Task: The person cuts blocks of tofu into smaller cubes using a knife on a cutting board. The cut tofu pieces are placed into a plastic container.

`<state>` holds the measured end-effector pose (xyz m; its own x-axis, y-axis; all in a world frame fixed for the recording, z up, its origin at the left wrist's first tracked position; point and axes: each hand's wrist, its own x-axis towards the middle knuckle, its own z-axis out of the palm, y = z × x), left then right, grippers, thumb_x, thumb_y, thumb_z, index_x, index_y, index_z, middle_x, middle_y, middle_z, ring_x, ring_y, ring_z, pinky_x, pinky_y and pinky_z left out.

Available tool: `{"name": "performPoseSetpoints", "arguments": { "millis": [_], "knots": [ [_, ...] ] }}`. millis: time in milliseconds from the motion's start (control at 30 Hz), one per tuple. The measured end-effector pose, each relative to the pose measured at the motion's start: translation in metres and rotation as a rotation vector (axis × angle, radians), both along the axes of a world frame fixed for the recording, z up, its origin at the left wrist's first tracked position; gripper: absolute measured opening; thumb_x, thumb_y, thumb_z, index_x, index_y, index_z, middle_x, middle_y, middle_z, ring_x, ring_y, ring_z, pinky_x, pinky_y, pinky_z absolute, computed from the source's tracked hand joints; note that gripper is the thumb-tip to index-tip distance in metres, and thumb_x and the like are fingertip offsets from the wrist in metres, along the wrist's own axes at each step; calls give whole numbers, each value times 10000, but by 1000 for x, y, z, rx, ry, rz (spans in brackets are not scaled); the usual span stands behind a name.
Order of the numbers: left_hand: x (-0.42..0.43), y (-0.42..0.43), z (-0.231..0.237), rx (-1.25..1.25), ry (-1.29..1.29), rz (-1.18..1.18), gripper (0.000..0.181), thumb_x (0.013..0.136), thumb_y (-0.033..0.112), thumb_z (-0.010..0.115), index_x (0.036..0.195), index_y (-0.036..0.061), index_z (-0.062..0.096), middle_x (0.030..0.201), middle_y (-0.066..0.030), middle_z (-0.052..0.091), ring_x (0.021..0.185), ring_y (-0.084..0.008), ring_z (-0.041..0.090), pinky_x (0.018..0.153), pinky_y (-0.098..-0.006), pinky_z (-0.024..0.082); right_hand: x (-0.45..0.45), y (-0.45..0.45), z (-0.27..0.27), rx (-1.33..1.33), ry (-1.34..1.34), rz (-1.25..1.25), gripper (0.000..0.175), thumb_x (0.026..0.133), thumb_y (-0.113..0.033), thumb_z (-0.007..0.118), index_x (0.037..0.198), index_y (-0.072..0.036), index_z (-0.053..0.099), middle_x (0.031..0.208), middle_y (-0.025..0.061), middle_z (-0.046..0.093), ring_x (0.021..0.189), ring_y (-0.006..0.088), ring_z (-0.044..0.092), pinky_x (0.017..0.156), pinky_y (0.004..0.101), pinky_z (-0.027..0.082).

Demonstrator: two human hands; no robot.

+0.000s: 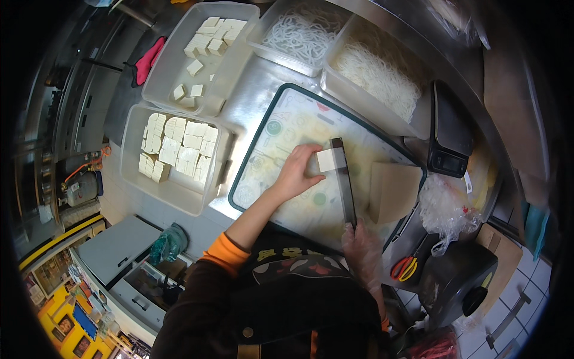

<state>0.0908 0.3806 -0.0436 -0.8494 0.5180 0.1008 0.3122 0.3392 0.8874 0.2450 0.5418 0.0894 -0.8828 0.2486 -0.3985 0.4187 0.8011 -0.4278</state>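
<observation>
Bare, my left hand [298, 172] curls around the left side of a white tofu block [326, 160]. The fingertips meet its upper corner, and the thumb is close to its lower edge. In a clear plastic glove, my right hand [362, 251] grips the handle end of a long-bladed knife [344, 190]. The blade crosses the block's right part, hiding some of it; how deep it sits cannot be told. Beneath both is a patterned cutting board [287, 213] with a dark green rim. To the knife's right lies a large tan slab [392, 193], its material unclear.
Two plastic tubs of cut tofu, a nearer one [197, 202] and a farther one [154, 83], flank the board's left. Tubs of thick noodles [309, 67] and thin noodles [336, 83] stand behind. Rightward are a digital scale [453, 130], a plastic bag [444, 206] and scissors [406, 268].
</observation>
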Motion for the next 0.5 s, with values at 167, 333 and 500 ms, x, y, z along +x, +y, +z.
{"name": "performPoseSetpoints", "arguments": {
  "millis": [167, 333, 500],
  "knots": [
    [-4, 4, 3, -9, 30, -23, 607, 682, 74, 813, 1226, 48, 545, 1199, -138, 577, 1155, -343, 520, 995, -399, 429, -2, 1, 4, -54, 9, -11, 198, 925, -167, 568, 1012, 8, 603, 673, 249, 614, 663, 441, 622, 583, 506, 477],
    [-9, 8, 5, -14, 69, -57, 577, 685, 57, 804, 1207, 50, 559, 1182, -136, 586, 1136, -344, 529, 985, -404, 431, -1, 2, 4, -76, -49, -44, 276, 919, -170, 575, 1110, 25, 614, 671, 249, 615, 646, 429, 626, 578, 487, 483],
    [-10, 8, 7, -13, 5, -52, 561, 683, 46, 806, 1190, 53, 566, 1169, -135, 591, 1125, -340, 535, 982, -399, 432, 2, 3, 1, 15, 32, 35, 223, 925, -216, 561, 1070, -55, 614, 694, 184, 651, 624, 376, 645, 577, 469, 515]
  ]
}}
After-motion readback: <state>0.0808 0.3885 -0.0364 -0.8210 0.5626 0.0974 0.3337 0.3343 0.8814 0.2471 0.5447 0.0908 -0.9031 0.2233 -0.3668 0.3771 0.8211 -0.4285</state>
